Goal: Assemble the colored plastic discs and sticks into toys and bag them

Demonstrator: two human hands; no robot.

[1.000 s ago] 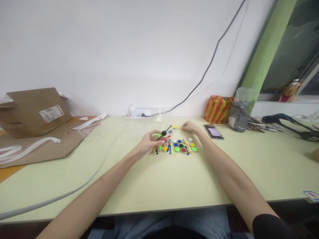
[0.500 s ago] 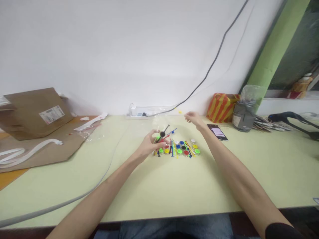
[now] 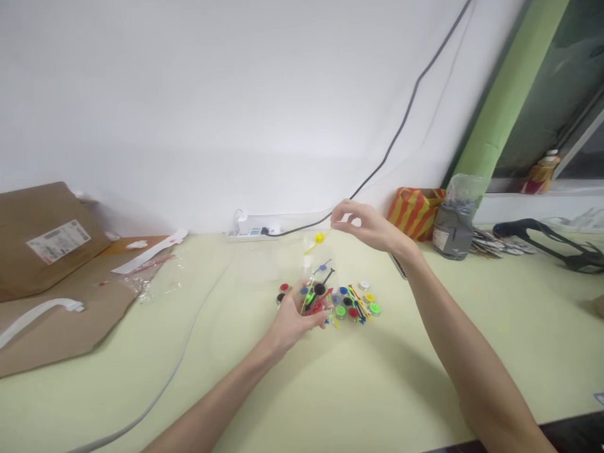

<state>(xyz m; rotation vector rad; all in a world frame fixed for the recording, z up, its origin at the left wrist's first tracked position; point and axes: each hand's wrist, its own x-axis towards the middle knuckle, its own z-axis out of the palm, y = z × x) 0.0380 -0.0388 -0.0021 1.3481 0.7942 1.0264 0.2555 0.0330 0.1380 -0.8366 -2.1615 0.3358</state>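
My right hand point(image 3: 352, 217) is raised above the table, its thumb and fingers pinching the tip of a yellow arrow spinner point(image 3: 319, 238) with a round hub. Below it, my left hand point(image 3: 297, 318) curls around a see-through plastic container, whose outline is too faint to tell its exact kind. Arrow spinners show at this hand: a black one point(image 3: 319, 289), a blue one point(image 3: 323, 268), and some red and green ones. Small round coloured pieces, such as a red one point(image 3: 353, 313) and a green one point(image 3: 375, 309), lie beside it with several loose arrows point(image 3: 359, 304).
A white power strip point(image 3: 250, 228) with a dark cable lies by the wall. Brown cardboard point(image 3: 47, 264) and plastic wrap point(image 3: 160, 277) are at left. At right stand a striped bag point(image 3: 411, 211), a grey container point(image 3: 453, 229) and a black curved frame point(image 3: 550, 242).
My right hand has moved left, bringing the yellow spinner over the container at my left hand. The camera view has shifted slightly right.
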